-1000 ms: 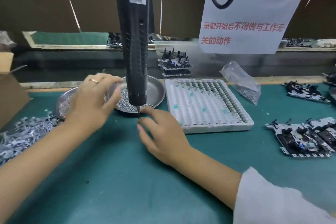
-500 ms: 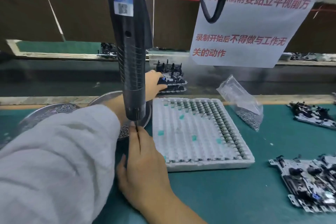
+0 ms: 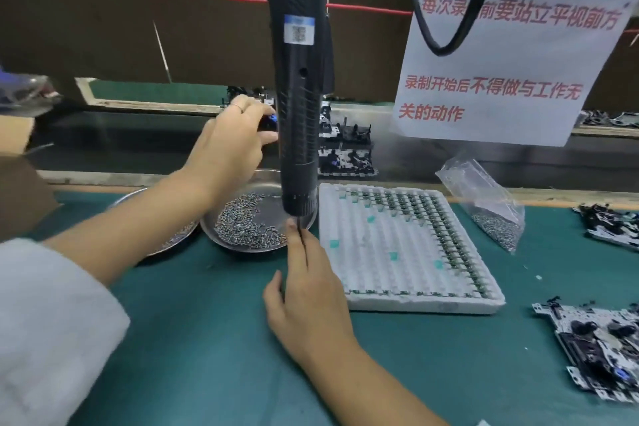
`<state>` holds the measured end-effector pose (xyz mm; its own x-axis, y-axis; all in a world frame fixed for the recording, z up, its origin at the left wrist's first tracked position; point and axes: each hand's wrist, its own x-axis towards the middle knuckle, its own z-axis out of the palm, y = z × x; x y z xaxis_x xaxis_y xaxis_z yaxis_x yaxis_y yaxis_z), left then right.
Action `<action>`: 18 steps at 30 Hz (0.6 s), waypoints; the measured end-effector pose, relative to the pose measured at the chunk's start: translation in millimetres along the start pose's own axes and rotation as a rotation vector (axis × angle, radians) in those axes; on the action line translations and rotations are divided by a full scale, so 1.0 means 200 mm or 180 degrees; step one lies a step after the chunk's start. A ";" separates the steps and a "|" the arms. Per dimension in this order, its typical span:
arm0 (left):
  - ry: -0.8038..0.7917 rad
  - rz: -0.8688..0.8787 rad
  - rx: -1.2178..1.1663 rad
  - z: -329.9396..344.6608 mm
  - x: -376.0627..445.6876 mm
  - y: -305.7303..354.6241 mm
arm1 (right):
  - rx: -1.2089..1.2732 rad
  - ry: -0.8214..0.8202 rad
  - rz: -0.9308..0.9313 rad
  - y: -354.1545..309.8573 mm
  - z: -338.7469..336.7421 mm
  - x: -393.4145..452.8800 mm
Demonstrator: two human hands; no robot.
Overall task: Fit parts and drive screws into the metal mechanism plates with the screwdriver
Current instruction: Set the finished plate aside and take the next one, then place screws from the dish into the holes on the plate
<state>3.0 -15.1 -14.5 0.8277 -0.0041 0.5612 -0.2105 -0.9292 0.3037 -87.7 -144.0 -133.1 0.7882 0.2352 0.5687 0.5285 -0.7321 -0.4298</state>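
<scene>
A black electric screwdriver [image 3: 298,79] hangs upright over the green mat, its bit just above my right hand. My left hand [image 3: 235,142] is raised behind the screwdriver and pinches a black mechanism plate [image 3: 270,122] with a blue part; most of the plate is hidden by the tool. A stack of similar plates [image 3: 347,162] sits beyond it on the far ledge. My right hand [image 3: 311,297] lies on the mat with straight fingers, the fingertips at the rim of a metal dish of screws [image 3: 242,221]. It holds nothing.
A second metal dish [image 3: 176,239] sits left of the first. A white compartment tray [image 3: 404,252] lies to the right, then a plastic bag of screws [image 3: 491,211]. More mechanism plates [image 3: 601,349] lie at the right edge. A cardboard box [image 3: 17,183] stands at left.
My left hand reached from the dish to the far stack and has now drawn back left of the screwdriver with a plate in its fingers. My right hand stayed on the mat.
</scene>
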 end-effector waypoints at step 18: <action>-0.1078 0.0148 0.0172 -0.33 -1.15 -0.26 | 0.0134 -0.0836 -0.1922 -0.07 -0.04 -0.11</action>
<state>-210.8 58.2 -107.7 0.9454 -0.1608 0.2834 -0.2317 -0.9433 0.2377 -115.4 -144.9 -133.7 0.3972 0.7487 0.5307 0.9096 -0.3982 -0.1189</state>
